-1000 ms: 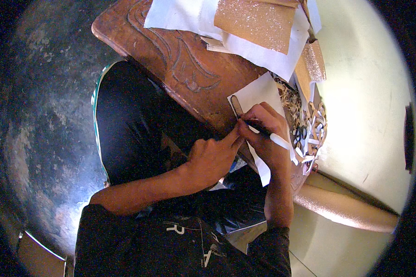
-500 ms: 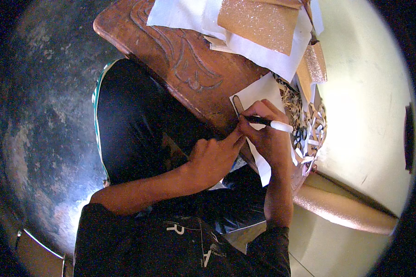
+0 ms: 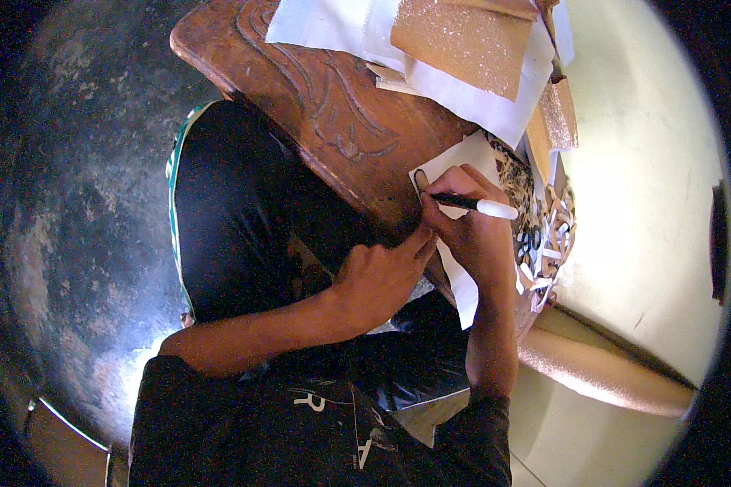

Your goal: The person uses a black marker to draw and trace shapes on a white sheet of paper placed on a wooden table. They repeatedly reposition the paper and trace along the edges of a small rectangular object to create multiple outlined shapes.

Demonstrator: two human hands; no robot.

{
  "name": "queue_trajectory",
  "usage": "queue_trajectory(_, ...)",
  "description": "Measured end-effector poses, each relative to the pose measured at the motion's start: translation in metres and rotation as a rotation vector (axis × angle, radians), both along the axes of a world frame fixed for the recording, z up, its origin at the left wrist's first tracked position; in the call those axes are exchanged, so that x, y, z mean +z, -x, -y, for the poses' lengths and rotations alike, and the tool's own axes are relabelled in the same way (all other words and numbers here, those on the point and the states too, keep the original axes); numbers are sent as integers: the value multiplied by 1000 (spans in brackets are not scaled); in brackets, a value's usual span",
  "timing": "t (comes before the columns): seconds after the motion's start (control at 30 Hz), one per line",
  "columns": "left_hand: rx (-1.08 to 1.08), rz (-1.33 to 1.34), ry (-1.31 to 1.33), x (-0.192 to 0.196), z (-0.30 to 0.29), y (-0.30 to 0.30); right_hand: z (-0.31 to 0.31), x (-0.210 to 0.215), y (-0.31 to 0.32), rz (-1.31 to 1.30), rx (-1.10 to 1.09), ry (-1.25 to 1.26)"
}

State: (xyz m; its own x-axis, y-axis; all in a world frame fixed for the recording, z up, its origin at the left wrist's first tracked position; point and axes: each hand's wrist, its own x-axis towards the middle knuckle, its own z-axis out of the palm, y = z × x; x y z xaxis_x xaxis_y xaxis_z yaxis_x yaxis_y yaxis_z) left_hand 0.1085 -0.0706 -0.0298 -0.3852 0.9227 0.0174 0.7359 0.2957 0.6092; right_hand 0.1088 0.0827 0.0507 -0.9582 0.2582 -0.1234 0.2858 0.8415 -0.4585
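Observation:
My right hand is closed around a black pen with a white end. Its tip meets a white sheet at the table's edge. Beside the tip, a narrow round-ended shape with a dark outline shows on the sheet; I cannot tell whether it is a separate piece or drawn. My left hand comes in from the left, index finger stretched toward the sheet just below my right fingers, the others bent. The sheet's lower part shows under my right wrist.
On the carved brown wooden table lie white sheets and glittery tan pieces. To the right are many offcuts and black-handled scissors. A glittery tan roll lies at lower right, by a pale wall.
The pen and my right fingers have moved slightly up along the outlined shape. My left hand stays nearly in place. The whole view has shifted a little.

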Motion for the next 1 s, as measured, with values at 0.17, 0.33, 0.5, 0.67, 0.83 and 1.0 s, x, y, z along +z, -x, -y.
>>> queue_trajectory(0.17,39,-33,-20,-2,-1,-3,-1,-5,2,-77,27,35)
queue_trajectory(0.33,25,-45,-22,-1,1,-2,10,5,10,-39,30,6)
queue_trajectory(0.5,6,-22,-28,1,3,2,-4,-10,8,-87,42,50)
queue_trajectory(0.67,-3,-35,-42,-3,2,-1,-3,-11,10,-106,23,69)
queue_trajectory(0.83,1,9,-44,-1,2,1,-5,-12,11,-100,23,78)
queue_trajectory(1.0,-2,-3,-33,-2,2,0,-3,-11,13,-64,-39,170)
